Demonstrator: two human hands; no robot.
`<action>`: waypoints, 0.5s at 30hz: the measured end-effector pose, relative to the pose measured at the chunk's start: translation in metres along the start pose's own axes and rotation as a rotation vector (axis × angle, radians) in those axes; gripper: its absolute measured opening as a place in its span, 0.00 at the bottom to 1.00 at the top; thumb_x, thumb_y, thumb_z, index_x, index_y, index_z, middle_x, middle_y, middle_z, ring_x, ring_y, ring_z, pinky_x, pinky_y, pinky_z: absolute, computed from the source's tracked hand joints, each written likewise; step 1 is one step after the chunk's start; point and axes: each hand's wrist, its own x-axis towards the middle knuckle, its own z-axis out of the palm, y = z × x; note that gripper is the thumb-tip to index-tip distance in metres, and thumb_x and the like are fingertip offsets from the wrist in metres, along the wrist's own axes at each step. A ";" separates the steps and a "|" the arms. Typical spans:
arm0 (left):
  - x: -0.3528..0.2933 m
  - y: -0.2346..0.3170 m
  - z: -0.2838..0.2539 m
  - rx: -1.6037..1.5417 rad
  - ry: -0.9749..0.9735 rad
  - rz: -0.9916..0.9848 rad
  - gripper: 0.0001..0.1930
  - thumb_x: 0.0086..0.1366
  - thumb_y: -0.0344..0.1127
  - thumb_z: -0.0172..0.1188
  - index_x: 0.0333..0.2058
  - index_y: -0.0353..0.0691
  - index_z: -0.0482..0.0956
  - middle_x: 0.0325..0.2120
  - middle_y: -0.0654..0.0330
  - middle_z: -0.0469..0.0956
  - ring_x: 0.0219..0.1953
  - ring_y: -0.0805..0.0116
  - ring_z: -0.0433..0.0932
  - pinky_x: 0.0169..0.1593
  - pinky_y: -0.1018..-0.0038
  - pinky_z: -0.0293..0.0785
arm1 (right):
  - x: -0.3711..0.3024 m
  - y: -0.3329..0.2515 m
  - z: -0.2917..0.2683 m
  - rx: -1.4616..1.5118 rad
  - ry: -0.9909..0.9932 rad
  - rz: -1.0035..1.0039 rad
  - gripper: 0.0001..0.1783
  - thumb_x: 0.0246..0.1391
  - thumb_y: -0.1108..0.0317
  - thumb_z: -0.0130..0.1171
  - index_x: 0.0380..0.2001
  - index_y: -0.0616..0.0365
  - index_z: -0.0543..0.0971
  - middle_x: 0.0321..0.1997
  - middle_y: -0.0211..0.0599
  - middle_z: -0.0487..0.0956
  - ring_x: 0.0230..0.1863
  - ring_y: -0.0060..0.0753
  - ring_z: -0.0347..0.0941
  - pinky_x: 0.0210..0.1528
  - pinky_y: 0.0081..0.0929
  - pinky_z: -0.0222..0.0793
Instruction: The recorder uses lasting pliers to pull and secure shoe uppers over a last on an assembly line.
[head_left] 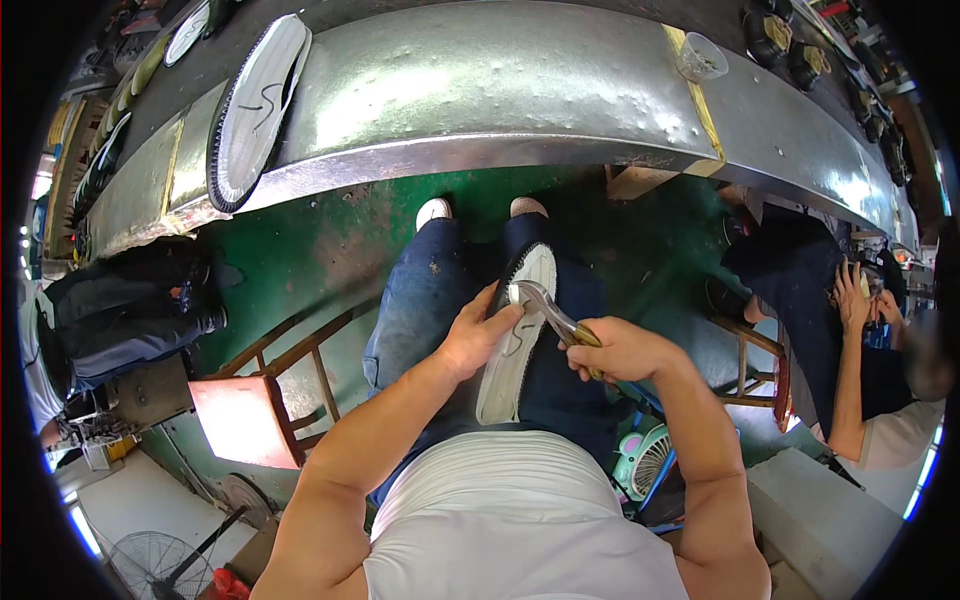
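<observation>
Across my lap lies a shoe point(503, 378), its pale underside up and a dark edge along its toe end; a dark curved mark runs over the middle. My left hand point(474, 336) grips it by the left edge, thumb on the pale face and fingers hidden beneath. In my right hand point(628, 350) is a pair of pincers point(558, 318) with a curved metal head and yellowish handles, the fingers wrapped round the handles. The pincer head touches the shoe's underside near my left thumb; whether its jaws bite anything cannot be made out.
Ahead runs a metal-topped bench point(480, 75) bearing a similar upturned shoe point(245, 130) and a clear plastic cup point(702, 58). A stool point(248, 420) stands left, a small green fan point(645, 462) near my right hip. At right, a co-worker's hands point(852, 297) are busy.
</observation>
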 end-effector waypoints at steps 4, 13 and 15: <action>0.000 -0.004 0.003 -0.017 0.009 0.029 0.30 0.70 0.39 0.60 0.66 0.35 0.63 0.51 0.58 0.76 0.52 0.70 0.74 0.59 0.71 0.70 | 0.027 0.057 0.061 0.250 0.248 -0.211 0.11 0.66 0.62 0.55 0.34 0.60 0.76 0.25 0.29 0.76 0.27 0.20 0.71 0.30 0.23 0.68; 0.003 -0.003 0.019 0.164 0.139 0.013 0.31 0.69 0.47 0.60 0.64 0.34 0.67 0.49 0.54 0.79 0.50 0.69 0.76 0.57 0.73 0.71 | 0.024 0.093 0.048 0.957 -0.202 -0.136 0.18 0.61 0.63 0.61 0.46 0.66 0.75 0.35 0.38 0.77 0.32 0.29 0.75 0.20 0.16 0.63; 0.006 0.003 0.025 0.242 0.155 -0.025 0.29 0.68 0.46 0.61 0.62 0.34 0.70 0.46 0.54 0.81 0.46 0.68 0.79 0.52 0.72 0.74 | 0.022 0.100 0.028 0.827 -0.288 -0.177 0.22 0.62 0.61 0.61 0.50 0.69 0.75 0.38 0.45 0.80 0.34 0.32 0.80 0.18 0.20 0.70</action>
